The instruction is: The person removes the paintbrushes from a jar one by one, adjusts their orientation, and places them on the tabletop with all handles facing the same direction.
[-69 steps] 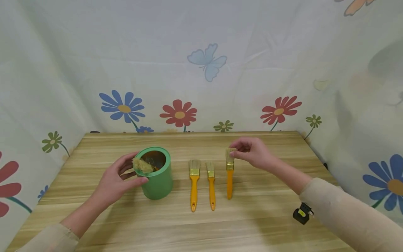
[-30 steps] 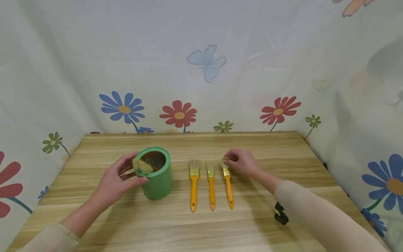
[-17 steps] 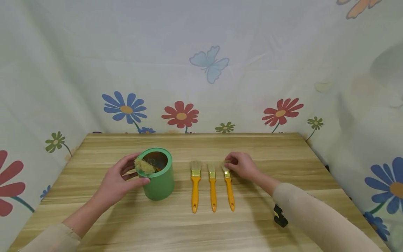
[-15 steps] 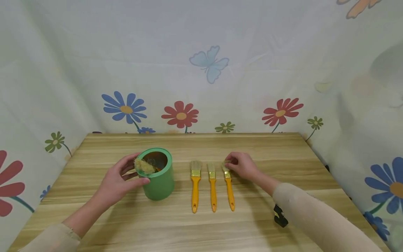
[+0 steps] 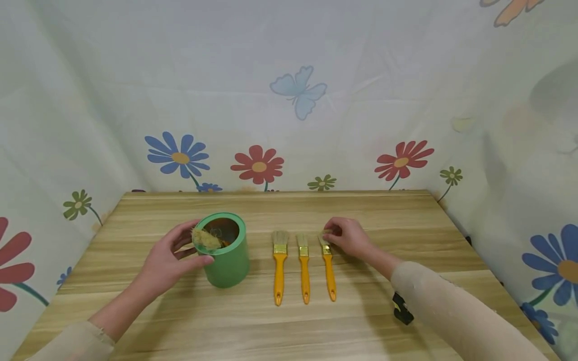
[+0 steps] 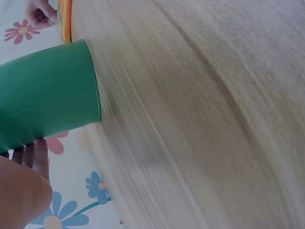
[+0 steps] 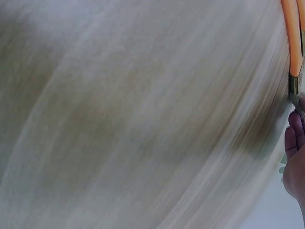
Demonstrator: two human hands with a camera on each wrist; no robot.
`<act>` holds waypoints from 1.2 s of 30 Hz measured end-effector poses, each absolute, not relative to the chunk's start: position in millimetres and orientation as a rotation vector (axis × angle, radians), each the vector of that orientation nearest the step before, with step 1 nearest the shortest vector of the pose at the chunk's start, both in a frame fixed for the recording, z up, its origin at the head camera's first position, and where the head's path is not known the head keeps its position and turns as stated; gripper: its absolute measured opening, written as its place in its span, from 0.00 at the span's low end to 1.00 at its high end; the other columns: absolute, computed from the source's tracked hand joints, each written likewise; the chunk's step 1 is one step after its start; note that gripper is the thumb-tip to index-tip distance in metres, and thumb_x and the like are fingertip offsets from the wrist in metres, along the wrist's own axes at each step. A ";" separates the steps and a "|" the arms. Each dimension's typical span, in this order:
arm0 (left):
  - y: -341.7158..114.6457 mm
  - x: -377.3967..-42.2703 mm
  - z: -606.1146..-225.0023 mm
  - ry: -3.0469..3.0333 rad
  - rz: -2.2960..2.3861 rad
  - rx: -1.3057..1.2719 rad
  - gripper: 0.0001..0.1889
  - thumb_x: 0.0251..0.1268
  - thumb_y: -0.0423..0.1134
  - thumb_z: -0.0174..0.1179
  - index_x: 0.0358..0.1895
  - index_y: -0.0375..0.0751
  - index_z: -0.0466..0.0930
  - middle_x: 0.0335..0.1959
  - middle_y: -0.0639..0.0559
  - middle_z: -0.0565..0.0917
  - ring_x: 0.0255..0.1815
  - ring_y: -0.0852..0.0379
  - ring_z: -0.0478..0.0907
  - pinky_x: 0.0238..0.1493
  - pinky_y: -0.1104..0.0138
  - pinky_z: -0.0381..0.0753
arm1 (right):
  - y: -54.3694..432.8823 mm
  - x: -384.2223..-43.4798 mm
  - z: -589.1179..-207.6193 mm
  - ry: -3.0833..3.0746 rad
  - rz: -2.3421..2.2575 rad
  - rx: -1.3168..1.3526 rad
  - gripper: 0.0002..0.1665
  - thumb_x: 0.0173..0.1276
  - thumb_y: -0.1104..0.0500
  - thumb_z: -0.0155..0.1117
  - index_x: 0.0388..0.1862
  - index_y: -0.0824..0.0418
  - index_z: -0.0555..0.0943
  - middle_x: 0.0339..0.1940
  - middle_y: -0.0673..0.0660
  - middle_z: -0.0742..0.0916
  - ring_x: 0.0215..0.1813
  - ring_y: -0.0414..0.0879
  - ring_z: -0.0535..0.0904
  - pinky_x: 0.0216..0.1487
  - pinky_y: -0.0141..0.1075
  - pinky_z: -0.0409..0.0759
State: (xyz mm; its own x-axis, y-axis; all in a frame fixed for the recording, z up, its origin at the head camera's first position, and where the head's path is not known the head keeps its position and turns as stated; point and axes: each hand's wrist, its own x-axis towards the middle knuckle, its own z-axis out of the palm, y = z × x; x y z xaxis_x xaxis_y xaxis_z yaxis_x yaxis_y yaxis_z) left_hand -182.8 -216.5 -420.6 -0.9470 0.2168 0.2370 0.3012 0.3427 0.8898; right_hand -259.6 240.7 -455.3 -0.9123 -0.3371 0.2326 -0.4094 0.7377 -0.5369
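Note:
My left hand (image 5: pixel 164 258) holds a green can (image 5: pixel 227 268) by its left side, thumb at the near rim and fingers behind. Inside the can leans a paintbrush (image 5: pixel 206 239), bristles up over the left rim; its lower part is mostly hidden. My right hand (image 5: pixel 349 236) pinches the bristles of the rightmost paintbrush (image 5: pixel 330 276), which lies on the table, orange handle toward me. To its left lie a narrow paintbrush (image 5: pixel 304 271) and a wider paintbrush (image 5: pixel 279 271), set side by side. In the right wrist view, the pinched brush's orange handle (image 7: pixel 294 43) appears at the right edge.
All of this is on a wood-grain table (image 5: pixel 289 331). A white curtain (image 5: pixel 217 90) printed with flowers and butterflies hangs behind the table and along both sides. A small black device (image 5: pixel 402 308) sits under my right sleeve.
Since the earliest frame, my right hand has moved left and brought the rightmost paintbrush down beside the other two, its handle swinging toward me. Over the last half second both hands stay still.

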 end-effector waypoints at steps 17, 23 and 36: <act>-216.5 -183.0 -420.8 -2.504 -1.690 -0.498 0.43 0.62 0.36 0.80 0.79 0.43 0.69 0.68 0.42 0.80 0.61 0.65 0.82 0.60 0.71 0.86 | 243.0 -261.4 -458.7 -2.804 0.912 0.597 0.09 0.69 0.62 0.79 0.44 0.62 0.87 0.38 0.53 0.90 0.39 0.43 0.83 0.45 0.40 0.87; -217.2 -182.2 -419.9 -2.514 -1.689 -0.487 0.43 0.62 0.37 0.80 0.79 0.43 0.69 0.69 0.41 0.80 0.61 0.68 0.82 0.60 0.71 0.85 | 241.9 -262.2 -459.2 -2.809 0.919 0.586 0.10 0.69 0.61 0.79 0.45 0.62 0.87 0.38 0.53 0.89 0.40 0.44 0.83 0.45 0.40 0.86; -218.0 -181.7 -420.1 -2.509 -1.701 -0.493 0.43 0.62 0.36 0.80 0.80 0.43 0.68 0.69 0.44 0.80 0.62 0.66 0.82 0.60 0.71 0.86 | 245.4 -263.2 -455.9 -2.791 0.930 0.600 0.13 0.69 0.62 0.79 0.48 0.66 0.86 0.42 0.56 0.89 0.44 0.49 0.85 0.50 0.46 0.88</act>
